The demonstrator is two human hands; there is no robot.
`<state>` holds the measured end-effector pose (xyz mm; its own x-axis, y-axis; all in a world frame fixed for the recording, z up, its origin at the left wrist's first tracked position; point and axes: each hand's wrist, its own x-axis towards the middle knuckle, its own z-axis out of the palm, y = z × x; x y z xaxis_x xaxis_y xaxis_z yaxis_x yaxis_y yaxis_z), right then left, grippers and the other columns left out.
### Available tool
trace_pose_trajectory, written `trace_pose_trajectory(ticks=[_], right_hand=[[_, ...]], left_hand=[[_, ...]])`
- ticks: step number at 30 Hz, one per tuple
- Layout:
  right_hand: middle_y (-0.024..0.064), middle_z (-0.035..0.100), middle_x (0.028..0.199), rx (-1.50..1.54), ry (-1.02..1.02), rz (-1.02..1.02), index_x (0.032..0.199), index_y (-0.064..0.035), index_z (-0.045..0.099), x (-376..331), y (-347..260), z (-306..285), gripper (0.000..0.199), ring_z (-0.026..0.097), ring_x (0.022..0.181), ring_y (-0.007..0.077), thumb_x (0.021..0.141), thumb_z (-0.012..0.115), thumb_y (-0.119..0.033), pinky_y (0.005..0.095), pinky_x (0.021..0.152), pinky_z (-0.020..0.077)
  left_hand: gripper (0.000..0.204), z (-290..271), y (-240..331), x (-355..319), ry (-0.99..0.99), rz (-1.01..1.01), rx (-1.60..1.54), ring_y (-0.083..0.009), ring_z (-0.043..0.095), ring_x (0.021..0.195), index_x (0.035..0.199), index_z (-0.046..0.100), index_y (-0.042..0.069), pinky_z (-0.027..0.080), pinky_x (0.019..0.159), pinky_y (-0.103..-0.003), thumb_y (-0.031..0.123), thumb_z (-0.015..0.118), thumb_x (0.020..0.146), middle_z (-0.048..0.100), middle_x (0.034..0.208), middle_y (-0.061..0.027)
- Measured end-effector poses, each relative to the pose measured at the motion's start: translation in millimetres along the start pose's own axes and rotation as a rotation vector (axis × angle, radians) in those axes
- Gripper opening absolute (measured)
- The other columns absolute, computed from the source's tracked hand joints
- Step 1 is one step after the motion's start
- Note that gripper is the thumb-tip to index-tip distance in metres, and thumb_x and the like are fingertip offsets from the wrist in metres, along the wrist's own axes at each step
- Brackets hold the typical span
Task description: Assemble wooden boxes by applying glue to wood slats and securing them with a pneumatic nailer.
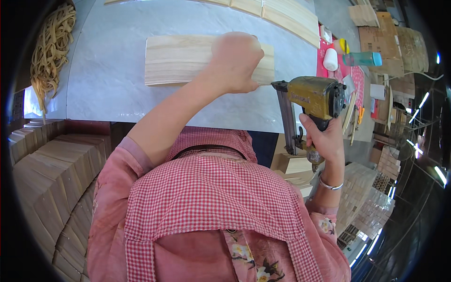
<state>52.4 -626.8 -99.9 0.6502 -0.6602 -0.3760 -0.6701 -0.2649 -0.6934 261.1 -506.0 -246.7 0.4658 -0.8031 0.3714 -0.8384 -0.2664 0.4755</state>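
Note:
A pale wooden board lies lengthwise on the grey marbled tabletop. My left hand, partly blurred, spans the board near its right end, with the thumb at the near edge and the fingers toward the far edge. In my right hand is a yellow and black nail gun, gripped by its handle. Its nose is right by the board's near right corner; whether they touch I cannot tell. The slanted magazine reaches down past the table's front edge.
More wooden panels lie at the table's far side. A bundle of tan strips hangs at the left. Stacked boards stand at lower left. To the right are a white bottle, a teal bottle and cardboard boxes.

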Motion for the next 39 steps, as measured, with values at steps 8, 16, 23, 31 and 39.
trace_pose_trajectory(ticks=[8, 16, 23, 31, 39], right_hand=[[0.0015, 0.058, 0.06, -0.043, -0.033, 0.018, 0.092, 0.0023, 0.067, 1, -11, -2, 0.015, 0.047, 0.043, 0.0092, 0.088, 0.075, -0.01, 0.0239, 0.04, 0.0386], [0.0017, 0.058, 0.06, -0.019, 0.025, -0.021, 0.095, 0.0034, 0.067, -6, 1, -10, 0.018, 0.047, 0.043, 0.009, 0.087, 0.076, -0.01, 0.0238, 0.041, 0.0388], [0.002, 0.059, 0.061, -0.009, -0.017, -0.096, 0.096, 0.0041, 0.068, 0, -4, 1, 0.02, 0.047, 0.043, 0.0088, 0.087, 0.077, -0.011, 0.0236, 0.041, 0.0387], [0.0026, 0.06, 0.063, -0.03, -0.074, -0.107, 0.097, 0.004, 0.068, 8, -13, 10, 0.02, 0.048, 0.043, 0.0088, 0.087, 0.077, -0.011, 0.0234, 0.041, 0.0391], [0.003, 0.061, 0.065, -0.008, -0.082, -0.09, 0.097, 0.0037, 0.068, 10, -20, 16, 0.021, 0.048, 0.044, 0.009, 0.087, 0.077, -0.012, 0.0234, 0.041, 0.039]], left_hand=[[0.04, -12, 3, -3, -0.07, -0.031, -0.005, -0.0344, 0.05, 0.128, 0.087, 0.061, 0.009, 0.033, 0.11, -0.048, 0.031, 0.086, 0.064, 0.059, 0.135, -0.0185], [0.056, -116, -58, -71, -0.218, -0.1, 0.278, -0.0353, 0.042, 0.14, 0.096, 0.052, 0.008, 0.033, 0.116, -0.052, 0.025, 0.09, 0.058, 0.051, 0.146, -0.0171], [0.047, -127, -75, -95, -0.15, -0.181, 0.179, -0.0318, 0.053, 0.121, 0.097, 0.056, 0.01, 0.041, 0.106, -0.045, 0.02, 0.083, 0.06, 0.059, 0.13, -0.012], [0.046, -88, -49, -82, -0.027, -0.204, 0.135, -0.0292, 0.054, 0.118, 0.095, 0.057, 0.011, 0.041, 0.104, -0.042, 0.025, 0.084, 0.06, 0.06, 0.126, -0.0083], [0.046, -81, -47, -83, 0.024, -0.22, 0.137, -0.0281, 0.053, 0.119, 0.096, 0.058, 0.011, 0.041, 0.104, -0.043, 0.026, 0.085, 0.061, 0.06, 0.127, -0.0076]])
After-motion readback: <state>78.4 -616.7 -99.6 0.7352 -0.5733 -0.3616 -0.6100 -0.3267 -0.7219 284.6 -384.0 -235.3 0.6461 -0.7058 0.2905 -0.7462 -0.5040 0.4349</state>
